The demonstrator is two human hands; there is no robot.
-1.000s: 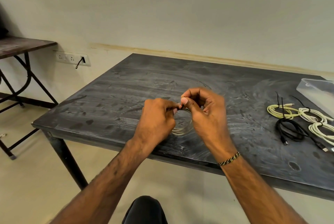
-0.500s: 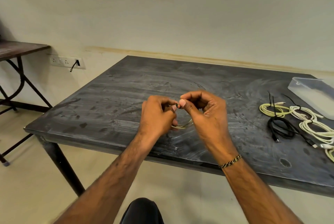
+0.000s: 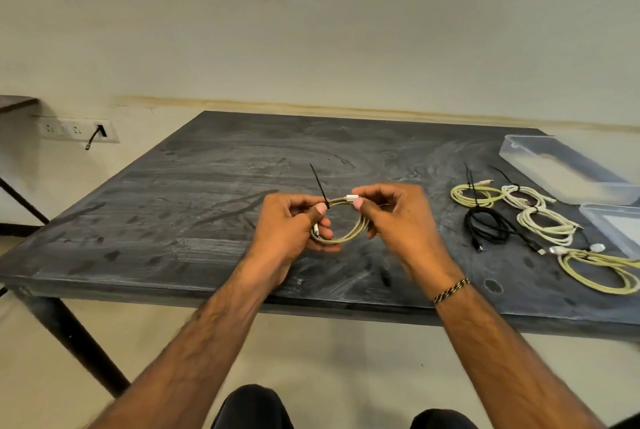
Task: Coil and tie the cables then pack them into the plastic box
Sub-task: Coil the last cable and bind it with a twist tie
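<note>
Held above the near middle of the dark table (image 3: 214, 186), the beige coiled cable (image 3: 346, 233) is a light, limp bundle that would likely spring open if released, so it is best taken at the bound section. The left hand (image 3: 294, 227) pinches the coil at the black zip tie (image 3: 320, 188), whose free tail stands up and away; the right hand (image 3: 398, 220) pinches the top strands at a white connector (image 3: 352, 198). To the right lie the finished coils (image 3: 540, 224), pale ones and a black one, each tied and resting on the table. Beyond them sits the clear plastic box (image 3: 568, 169), with a second clear piece (image 3: 613, 227) nearer; nothing lies between the hands and the box except those coils.
</note>
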